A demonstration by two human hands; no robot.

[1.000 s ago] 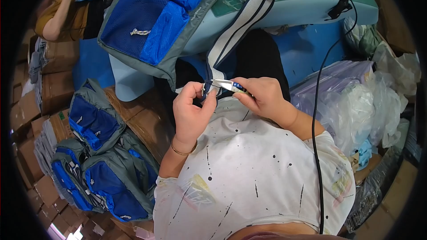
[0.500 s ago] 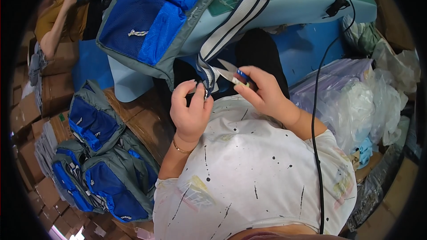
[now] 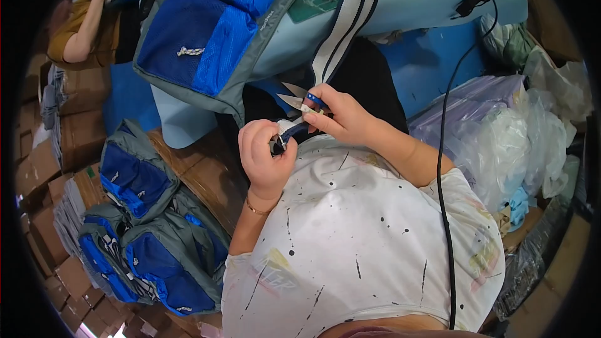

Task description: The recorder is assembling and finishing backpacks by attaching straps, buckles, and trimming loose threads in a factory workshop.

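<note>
My left hand [image 3: 266,156] is closed on the lower end of a white strap with dark blue stripes [image 3: 348,25], and a small dark part shows between its fingers. My right hand [image 3: 344,116] grips a pair of small scissors [image 3: 292,95] with a blue handle. The blades stand apart and point left, above the left hand. Part of the strap passes behind the right hand, so its run there is hidden. Up and to the left, a blue and grey bag [image 3: 210,37] with a white cord pull lies on the pale edge of the worktable.
Several like bags [image 3: 169,263] are piled at the lower left beside a cardboard box [image 3: 206,156]. Plastic bags [image 3: 501,144] lie at the right. A black cable [image 3: 443,169] hangs down in front of me. Another person's arm [image 3: 84,31] shows at the upper left.
The scissors and my right hand have moved left, closer to my left hand. The strap's lower part now runs behind the right hand. The left hand has turned a little with the strap's end.
</note>
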